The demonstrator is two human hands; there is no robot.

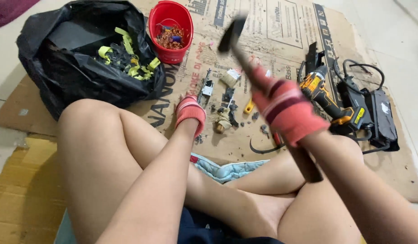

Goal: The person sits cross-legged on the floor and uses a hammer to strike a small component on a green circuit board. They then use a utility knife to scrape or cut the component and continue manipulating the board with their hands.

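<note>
My right hand [288, 110], in a red striped glove, grips a hammer [233, 38] raised in the air, its dark head tilted up over the cardboard and blurred. My left hand [191, 113], also gloved in red, rests fingers-down on the cardboard [281, 27] next to a small brass-coloured part [223, 121] and dark broken bits [230, 97]. I cannot tell if the left fingers hold the part. My bare legs are crossed below.
A black bag [77, 63] with yellow strips lies at the back left. A red bucket [171, 30] holds copper wire. A yellow and black cordless drill [324, 92] and black adapters with cables [374, 113] lie at the right. A yellow-handled tool [249, 106] lies among the debris.
</note>
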